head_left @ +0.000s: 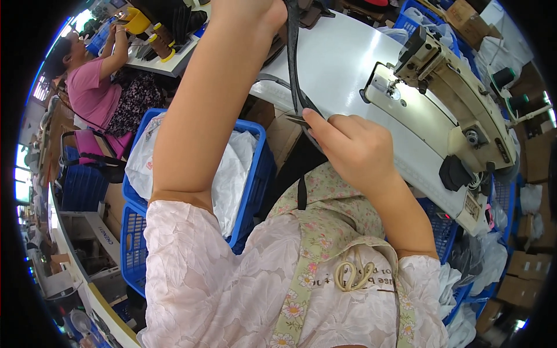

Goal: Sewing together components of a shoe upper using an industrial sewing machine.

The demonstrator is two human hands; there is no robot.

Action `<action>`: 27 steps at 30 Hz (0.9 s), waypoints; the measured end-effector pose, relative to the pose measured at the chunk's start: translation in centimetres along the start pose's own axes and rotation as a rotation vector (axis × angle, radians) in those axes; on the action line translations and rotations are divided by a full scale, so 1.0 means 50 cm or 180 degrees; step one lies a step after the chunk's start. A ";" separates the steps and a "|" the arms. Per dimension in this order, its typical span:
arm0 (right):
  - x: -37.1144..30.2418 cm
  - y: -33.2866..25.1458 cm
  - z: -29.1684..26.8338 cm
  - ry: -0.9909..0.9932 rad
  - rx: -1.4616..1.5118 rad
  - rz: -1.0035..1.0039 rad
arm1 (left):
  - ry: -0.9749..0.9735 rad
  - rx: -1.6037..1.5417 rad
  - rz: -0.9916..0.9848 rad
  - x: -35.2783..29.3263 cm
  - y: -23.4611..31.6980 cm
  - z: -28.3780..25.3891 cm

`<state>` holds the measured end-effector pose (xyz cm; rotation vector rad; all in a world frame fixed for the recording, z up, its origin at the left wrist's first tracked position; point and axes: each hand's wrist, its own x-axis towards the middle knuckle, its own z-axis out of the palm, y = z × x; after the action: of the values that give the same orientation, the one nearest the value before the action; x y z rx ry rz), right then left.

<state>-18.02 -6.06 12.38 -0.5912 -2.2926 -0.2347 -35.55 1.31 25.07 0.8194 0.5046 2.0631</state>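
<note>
My left arm reaches up to the top edge, where my left hand [268, 13] is mostly cut off and its fingers are out of sight. Beside its wrist a long, narrow black strap [293, 58] runs down toward my right hand. My right hand [357, 148] is closed around small thread snips [296, 119], with the metal blades pointing left at the strap's lower part. Most of the snips is hidden in the fist. More black strap curves over the near edge of the white table, left of the blades.
A sewing machine [458, 87] stands on the white table [336, 55] at right. Blue baskets [264, 168] with white plastic bags are at my left. Farther left, a person in pink [96, 87] sits at another table holding a yellow container [137, 21]. Cardboard boxes [525, 275] stack at far right.
</note>
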 end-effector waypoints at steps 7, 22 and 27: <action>-0.017 0.001 -0.030 0.0021 -0.0221 0.0087 | 0.0100 -0.0195 0.0232 0.027 -0.021 -0.002; -0.013 0.002 -0.050 0.0001 -0.0771 0.0299 | 0.0378 0.0005 0.0537 0.061 -0.051 -0.014; -0.018 -0.010 -0.075 -0.0078 -0.0188 -0.0041 | 0.0819 0.0072 0.0071 0.012 -0.017 0.012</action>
<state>-15.39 -8.07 14.40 -0.6126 -2.3204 -0.3038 -34.90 2.33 25.20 0.5764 0.6622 2.1995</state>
